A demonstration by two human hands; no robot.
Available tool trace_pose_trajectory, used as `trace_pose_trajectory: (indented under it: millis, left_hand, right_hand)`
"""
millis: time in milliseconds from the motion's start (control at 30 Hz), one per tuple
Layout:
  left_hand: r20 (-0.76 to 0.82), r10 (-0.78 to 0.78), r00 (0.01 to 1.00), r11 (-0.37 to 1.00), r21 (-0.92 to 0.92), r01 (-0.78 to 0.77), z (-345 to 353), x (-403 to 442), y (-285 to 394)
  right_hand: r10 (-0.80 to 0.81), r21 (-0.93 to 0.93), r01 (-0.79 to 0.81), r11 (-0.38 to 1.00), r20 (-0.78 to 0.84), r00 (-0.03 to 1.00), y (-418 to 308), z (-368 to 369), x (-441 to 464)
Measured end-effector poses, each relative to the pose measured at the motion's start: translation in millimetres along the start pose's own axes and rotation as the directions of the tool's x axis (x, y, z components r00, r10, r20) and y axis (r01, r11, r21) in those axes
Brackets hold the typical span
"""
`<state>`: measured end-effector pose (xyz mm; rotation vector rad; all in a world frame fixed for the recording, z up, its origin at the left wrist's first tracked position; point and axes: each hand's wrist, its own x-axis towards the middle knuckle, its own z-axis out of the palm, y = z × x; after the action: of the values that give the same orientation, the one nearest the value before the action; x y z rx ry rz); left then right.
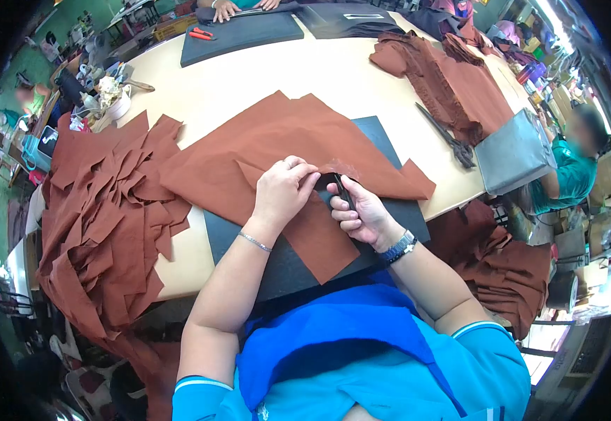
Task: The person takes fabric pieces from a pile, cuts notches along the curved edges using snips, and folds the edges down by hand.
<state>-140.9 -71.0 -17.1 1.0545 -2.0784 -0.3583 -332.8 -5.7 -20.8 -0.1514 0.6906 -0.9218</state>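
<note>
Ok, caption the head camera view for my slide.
Left fingers pinched over rust-brown fabric, right fingers gripping a small black tool.

fabric (270, 137): plain rust-brown | board (277, 270): black | table (211, 81): cream | apron (333, 316): blue

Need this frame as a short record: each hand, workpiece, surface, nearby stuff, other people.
left_hand: left hand, thumb and finger pinched together at the brown cloth; exact grip too small to tell
right_hand: right hand, closed around a small dark tool
workpiece: brown cloth, spread with folds, partly over a black board
left_side: heap of brown cloth pieces, spilling over the table edge
right_side: dark shears, grey box
others: co-worker's hands at far edge
</note>
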Motion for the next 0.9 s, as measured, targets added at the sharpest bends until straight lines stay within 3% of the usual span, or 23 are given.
trace_pose_trajectory:
  millis: [167, 233, 333, 400, 467, 500, 533, 567, 600, 633, 667, 733, 767, 800, 833, 900]
  left_hand:
    - [0.026, -0.025, 0.999, 1.0, -0.011, 0.025, 0, 0, 1]
    - [0.033, 0.029, 0.999, 0.996, 0.081, -0.032, -5, 1, 1]
    - [0.106, 0.132, 0.986, 0.937, 0.311, -0.159, -20, 4, -2]
    - [0.228, 0.125, 0.966, 0.894, 0.395, -0.209, -34, 1, -4]
    - [0.383, 0.055, 0.922, 0.888, 0.403, -0.221, -52, -6, -1]
    - [0.499, -0.024, 0.867, 0.927, 0.336, -0.167, -67, -7, 10]
    - [0.631, -0.098, 0.77, 0.981, 0.192, -0.032, -84, -9, 24]
    - [0.792, -0.224, 0.568, 0.962, 0.085, 0.26, -104, -1, 44]
    - [0.915, -0.258, 0.311, 0.834, 0.049, 0.549, -116, 5, 58]
    - [0.961, -0.163, 0.225, 0.779, -0.015, 0.627, -115, 7, 50]
    - [0.938, -0.129, 0.323, 0.769, -0.111, 0.63, -114, 13, 48]
    - [0.801, -0.054, 0.596, 0.939, -0.162, 0.303, -94, 26, 22]
    - [0.677, 0.137, 0.723, 0.986, -0.023, -0.164, -80, 28, 0]
    - [0.575, 0.373, 0.728, 0.805, 0.191, -0.562, -65, 30, -23]
    - [0.726, 0.194, 0.66, 0.89, 0.153, -0.43, -56, 34, -39]
    - [0.617, 0.11, 0.779, 0.922, 0.229, -0.312, -35, 35, -60]
  right_hand:
    - [-0.028, -0.005, 0.028, 1.0, 0.004, 1.0, -1, -2, 10]
    - [-0.064, -0.046, 0.064, 0.997, 0.008, 0.998, 0, 3, 2]
    - [-0.262, -0.202, 0.238, 0.95, -0.098, 0.96, -17, 18, -24]
    - [-0.551, -0.513, 0.411, 0.754, -0.152, 0.821, -51, 22, -40]
    - [-0.694, -0.785, 0.398, 0.475, -0.057, 0.718, -101, -19, -40]
    - [-0.791, -0.95, 0.255, 0.18, 0.015, 0.612, -129, -48, -33]
    - [-0.849, -0.992, 0.048, -0.121, 0.128, 0.513, -152, -77, -26]
    - [-0.847, -0.975, -0.098, -0.198, 0.12, 0.519, -170, -98, -26]
    - [-0.844, -0.932, -0.242, -0.271, 0.109, 0.526, -185, -116, -28]
    - [-0.839, -0.86, -0.38, -0.34, 0.096, 0.535, -190, -127, -28]
    - [-0.845, -0.818, -0.382, -0.43, 0.216, 0.488, -191, -138, -24]
    - [-0.802, -0.698, -0.404, -0.591, 0.456, 0.386, -191, -147, -15]
    - [-0.818, -0.783, -0.299, -0.545, 0.42, 0.392, -173, -101, -23]
    - [-0.788, -0.812, -0.161, -0.561, 0.465, 0.403, -156, -77, -21]
    - [-0.757, -0.823, -0.018, -0.567, 0.512, 0.406, -138, -54, -19]
    - [-0.664, -0.802, 0.194, -0.565, 0.581, 0.47, -87, -4, -27]
